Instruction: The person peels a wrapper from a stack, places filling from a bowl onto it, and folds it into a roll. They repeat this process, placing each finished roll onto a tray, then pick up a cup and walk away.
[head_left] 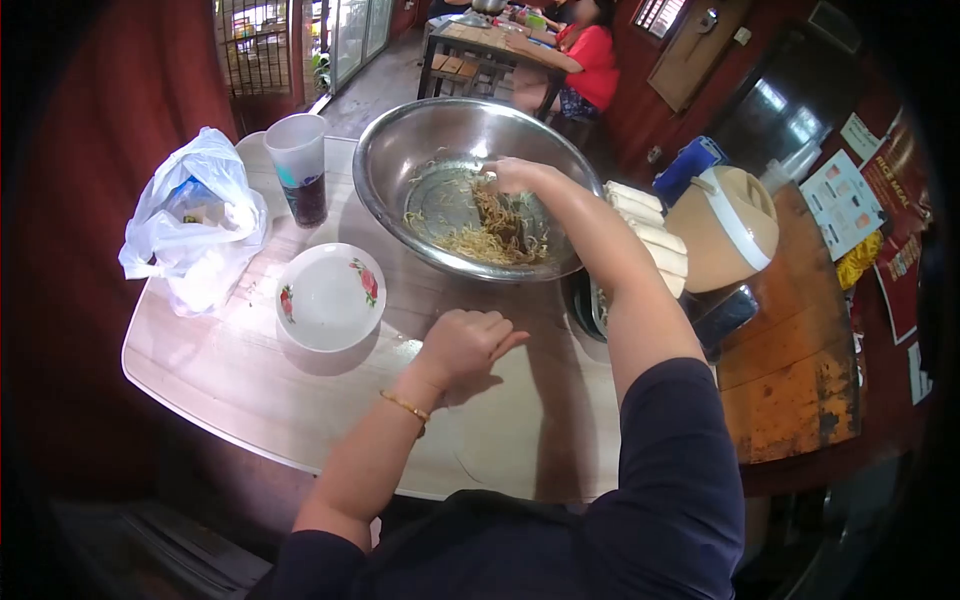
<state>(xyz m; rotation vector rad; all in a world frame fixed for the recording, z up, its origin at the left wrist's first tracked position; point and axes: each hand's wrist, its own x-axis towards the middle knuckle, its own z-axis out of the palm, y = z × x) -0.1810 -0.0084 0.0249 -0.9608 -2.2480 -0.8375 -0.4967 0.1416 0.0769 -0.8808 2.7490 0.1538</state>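
Observation:
A large stainless steel bowl sits on the table with a loose heap of pale and brown food strands in it. My right hand reaches over its far right side, fingers bent down and closed at the upper part of the strands. Nearer to me, my left hand is curled above the tabletop with the thumb sticking out and nothing showing in it. To its left stands a white bowl with red flowers, with nothing in it. Pale wrapped rolls are stacked beside my right forearm.
A plastic bag and a tall cup of dark drink stand at the left of the table. A tan jug with a white handle is on the right. Farther off, a person in red sits at another table.

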